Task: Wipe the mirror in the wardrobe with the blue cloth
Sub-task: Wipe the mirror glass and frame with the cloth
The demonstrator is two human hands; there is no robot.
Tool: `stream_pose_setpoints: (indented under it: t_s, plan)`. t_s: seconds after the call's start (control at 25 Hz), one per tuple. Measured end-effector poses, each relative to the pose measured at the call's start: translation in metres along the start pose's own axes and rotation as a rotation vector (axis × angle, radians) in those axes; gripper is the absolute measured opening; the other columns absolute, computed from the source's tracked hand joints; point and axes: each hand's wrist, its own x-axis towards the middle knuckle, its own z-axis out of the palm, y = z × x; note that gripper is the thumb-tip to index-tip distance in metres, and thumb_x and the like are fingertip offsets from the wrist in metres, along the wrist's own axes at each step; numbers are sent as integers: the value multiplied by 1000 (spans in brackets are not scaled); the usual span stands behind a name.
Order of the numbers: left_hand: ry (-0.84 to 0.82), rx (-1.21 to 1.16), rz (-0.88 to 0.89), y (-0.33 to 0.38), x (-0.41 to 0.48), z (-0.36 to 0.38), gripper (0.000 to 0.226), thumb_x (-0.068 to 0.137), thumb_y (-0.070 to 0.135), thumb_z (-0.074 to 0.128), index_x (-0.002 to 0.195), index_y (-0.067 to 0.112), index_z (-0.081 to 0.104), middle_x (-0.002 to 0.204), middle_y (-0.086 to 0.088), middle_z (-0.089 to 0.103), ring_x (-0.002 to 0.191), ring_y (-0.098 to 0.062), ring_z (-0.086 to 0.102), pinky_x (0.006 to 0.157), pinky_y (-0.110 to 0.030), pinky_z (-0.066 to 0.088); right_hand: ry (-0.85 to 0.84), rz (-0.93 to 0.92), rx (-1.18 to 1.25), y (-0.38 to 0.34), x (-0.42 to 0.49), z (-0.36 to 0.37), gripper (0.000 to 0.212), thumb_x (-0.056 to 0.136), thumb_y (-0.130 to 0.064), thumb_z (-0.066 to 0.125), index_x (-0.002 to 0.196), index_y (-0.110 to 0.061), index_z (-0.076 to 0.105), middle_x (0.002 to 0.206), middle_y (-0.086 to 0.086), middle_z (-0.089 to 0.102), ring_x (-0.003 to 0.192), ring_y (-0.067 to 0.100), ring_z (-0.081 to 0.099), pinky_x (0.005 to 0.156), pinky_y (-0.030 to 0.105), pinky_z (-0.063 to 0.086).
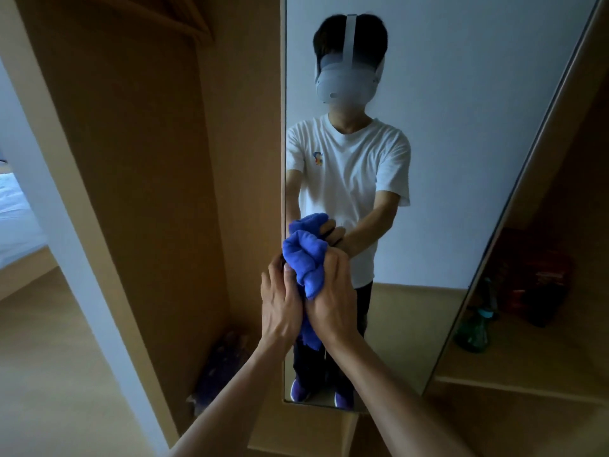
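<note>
A tall mirror [461, 143] stands inside the wooden wardrobe, showing a person in a white T-shirt with a headset. The blue cloth [304, 255] is bunched in a wad close to the mirror's left edge, about halfway up. My right hand [329, 301] grips the cloth from the right, its fingers curled round it. My left hand [280, 301] lies against the cloth's left side, and its fingertips touch the wad. A loose end of the cloth hangs down between my wrists. Whether the cloth touches the glass is hard to tell.
A wooden wardrobe panel [148, 159] rises left of the mirror, with a dark purple bundle [224, 361] on the floor at its foot. Right of the mirror a shelf [527, 357] holds a green bottle [474, 331] and a dark red box [543, 278]. A bed [16, 225] shows far left.
</note>
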Motion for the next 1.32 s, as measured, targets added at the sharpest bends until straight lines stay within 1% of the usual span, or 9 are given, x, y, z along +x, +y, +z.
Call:
stream_pose_setpoints:
  t_s: [0.12, 0.24, 0.44, 0.56, 0.64, 0.76, 0.96, 1.12, 1.32]
  plan:
    - [18, 48, 22, -4, 4, 6, 56, 98, 63, 23, 147, 40, 34, 129, 11, 44, 124, -12, 44, 102, -35, 36, 34, 9, -43, 14, 2, -31, 46, 91, -25, 64, 132, -17, 46, 128, 2, 49, 107, 19, 57, 80, 26, 48]
    - [31, 82, 51, -8, 6, 9, 54, 101, 56, 26, 149, 32, 36, 138, 2, 46, 123, -11, 43, 99, -35, 36, 15, 54, -18, 33, 6, -66, 39, 97, -45, 51, 129, -22, 51, 118, -1, 58, 100, 13, 62, 79, 38, 56]
    - [67, 96, 44, -13, 5, 13, 65, 96, 60, 23, 153, 30, 32, 147, -5, 43, 125, -13, 42, 99, -39, 38, 46, 98, 7, 75, 14, -123, 27, 99, -29, 51, 124, -22, 56, 106, 4, 64, 97, 16, 65, 79, 39, 56]
    - [81, 102, 26, -13, 4, 17, 67, 94, 60, 24, 154, 31, 31, 148, -6, 42, 130, -21, 44, 100, -43, 41, 209, 71, -82, 94, 3, -152, 37, 89, -8, 64, 121, -20, 52, 115, 3, 62, 98, 15, 61, 76, 23, 47]
    - [90, 99, 10, -12, 3, 19, 66, 95, 60, 25, 154, 31, 31, 147, -6, 42, 131, -23, 45, 101, -46, 43, 283, 124, -152, 107, 0, -167, 48, 83, -2, 67, 123, -17, 45, 119, 8, 57, 99, 23, 57, 78, 27, 43]
    - [85, 91, 13, -14, 0, 19, 63, 97, 58, 25, 155, 33, 29, 150, -7, 41, 132, -25, 45, 101, -46, 42, 289, 125, -105, 119, 5, -183, 23, 93, -11, 64, 114, -9, 54, 104, 11, 63, 92, 23, 63, 76, 38, 54]
    - [7, 39, -1, -22, -1, 7, 66, 95, 61, 21, 154, 35, 31, 153, -5, 40, 134, -16, 41, 105, -42, 37, 348, 85, -302, 123, -4, -180, 39, 94, -13, 63, 125, 7, 52, 114, 21, 56, 99, 32, 60, 80, 45, 54]
    - [-79, -58, 40, -28, 2, 0, 68, 96, 63, 22, 153, 29, 39, 153, -4, 46, 142, -22, 43, 117, -55, 35, 343, -70, -441, 116, -9, -162, 44, 90, -16, 67, 127, -1, 50, 120, 20, 54, 105, 33, 58, 78, 42, 57]
    - [-144, -68, 87, -37, 0, -7, 60, 101, 57, 20, 152, 33, 40, 154, 3, 47, 146, -20, 39, 119, -56, 31, 205, -209, -492, 97, -12, -123, 49, 82, -19, 63, 130, -11, 50, 117, 11, 55, 104, 31, 54, 74, 42, 54]
